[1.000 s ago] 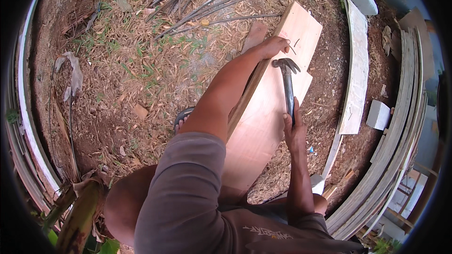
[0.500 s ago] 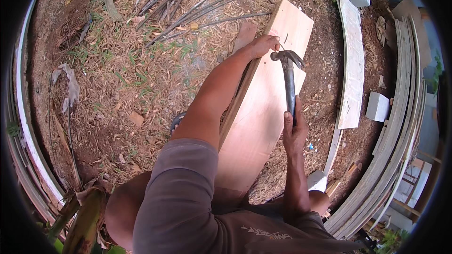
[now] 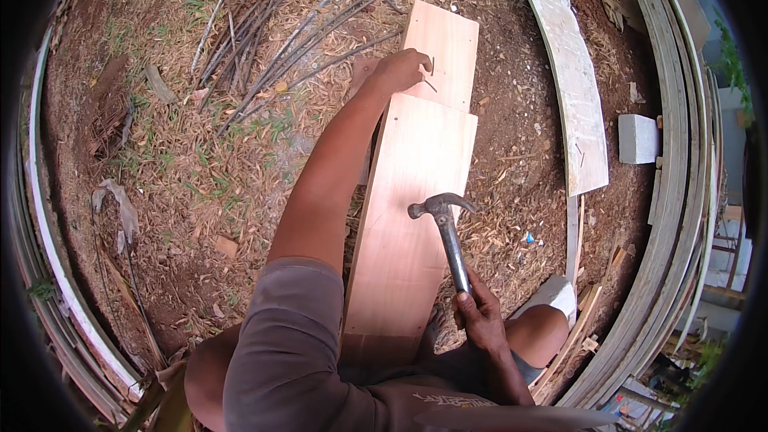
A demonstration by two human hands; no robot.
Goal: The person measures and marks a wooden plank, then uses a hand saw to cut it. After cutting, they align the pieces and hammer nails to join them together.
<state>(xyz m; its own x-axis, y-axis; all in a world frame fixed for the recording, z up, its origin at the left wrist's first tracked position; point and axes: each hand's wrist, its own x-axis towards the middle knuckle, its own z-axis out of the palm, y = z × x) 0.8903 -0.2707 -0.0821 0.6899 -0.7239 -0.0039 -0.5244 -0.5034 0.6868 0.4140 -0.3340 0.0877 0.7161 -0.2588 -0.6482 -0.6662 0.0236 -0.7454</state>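
Observation:
My right hand (image 3: 482, 318) is closed round the dark handle of a claw hammer (image 3: 450, 228). The hammer's head hangs over the right part of a pale wooden board (image 3: 404, 216), apart from the far end. Farther off, my left hand (image 3: 402, 72) rests at the left edge of a shorter pale board (image 3: 448, 44), its fingers bent and pinching a thin nail (image 3: 430, 86). Another nail (image 3: 433, 64) sticks up beside the fingertips. The two boards meet at a seam just nearer than that hand. Small nail heads dot the boards' corners.
Thin metal rods (image 3: 264, 40) lie heaped on the dry grass at far left. On the right are a long whitish plank (image 3: 564, 80), a white block (image 3: 638, 139) and stacked weathered planks (image 3: 676, 152). Another pale block (image 3: 556, 294) sits by my right knee.
The hammer has dropped back from beside my left hand toward my body. My left hand stays near the nails at the far board. The whole view has shifted and turned somewhat.

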